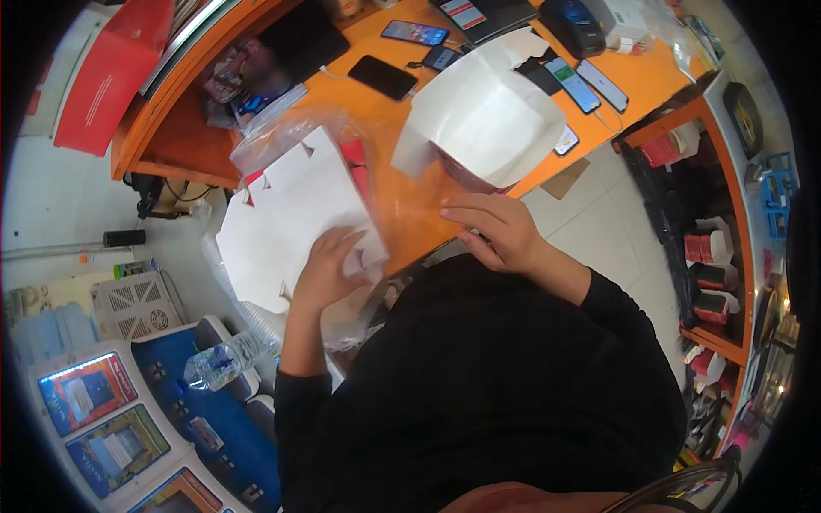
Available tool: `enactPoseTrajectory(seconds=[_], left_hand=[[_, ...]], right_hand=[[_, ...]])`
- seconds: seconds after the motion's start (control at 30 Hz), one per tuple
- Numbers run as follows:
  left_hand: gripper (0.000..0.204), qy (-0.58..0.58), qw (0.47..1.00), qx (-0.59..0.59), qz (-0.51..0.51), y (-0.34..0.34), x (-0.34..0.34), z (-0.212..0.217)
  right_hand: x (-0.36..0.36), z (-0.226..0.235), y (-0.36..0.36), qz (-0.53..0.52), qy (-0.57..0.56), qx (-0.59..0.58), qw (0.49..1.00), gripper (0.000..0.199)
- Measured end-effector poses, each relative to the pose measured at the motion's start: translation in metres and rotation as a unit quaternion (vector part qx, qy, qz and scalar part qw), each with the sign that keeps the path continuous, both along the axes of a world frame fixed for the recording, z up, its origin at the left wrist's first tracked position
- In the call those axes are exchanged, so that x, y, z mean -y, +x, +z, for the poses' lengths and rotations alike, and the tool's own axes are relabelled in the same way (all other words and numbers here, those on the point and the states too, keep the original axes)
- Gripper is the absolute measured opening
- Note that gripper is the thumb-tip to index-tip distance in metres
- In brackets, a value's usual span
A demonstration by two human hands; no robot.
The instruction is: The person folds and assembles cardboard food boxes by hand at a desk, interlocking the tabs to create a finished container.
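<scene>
My left hand point(327, 267) rests on the near right edge of a flat white carton blank point(286, 214) with notched edges. Its fingers are spread over the card, with the thumb apart from them, slightly blurred. The blank lies on top of clear plastic wrapping point(291, 128) with red card showing under it. To the right, my right hand point(500, 227) hovers at the table's front edge, fingers stretched out and holding nothing. Just beyond it stands an opened-up carton box point(496, 120), white inside, its flaps raised.
Several phones lie on the orange table point(410, 205), including a black one point(382, 78). A blue-black device point(573, 26) stands at the back. Shelves with red-and-white cartons point(708, 248) are at right. A plastic bottle point(224, 361) lies at lower left.
</scene>
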State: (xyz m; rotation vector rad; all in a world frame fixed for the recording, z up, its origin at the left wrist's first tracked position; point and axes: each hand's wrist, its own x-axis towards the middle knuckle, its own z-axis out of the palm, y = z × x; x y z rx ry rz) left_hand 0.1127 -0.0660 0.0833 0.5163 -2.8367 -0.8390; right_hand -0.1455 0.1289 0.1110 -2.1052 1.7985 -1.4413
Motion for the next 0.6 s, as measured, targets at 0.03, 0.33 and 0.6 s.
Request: enactPoseTrajectory(seconds=[0.03, 0.33, 0.6], left_hand=[[0.054, -0.004, 1.0, 0.023, 0.018, 0.023, 0.004, -0.009], [0.026, 0.153, 0.97, -0.014, 0.188, 0.095, 0.049, -0.064], [0.015, 0.375, 0.824, -0.253, 0.341, 0.091, 0.015, -0.049]], right_hand=[[0.003, -0.005, 0.007, 0.011, 0.006, 0.017, 1.0, 0.034], [0.041, -0.009, 0.061, 0.084, 0.011, 0.063, 0.994, 0.029], [0.097, -0.028, 0.111, 0.036, 0.043, 0.115, 0.992, 0.027]])
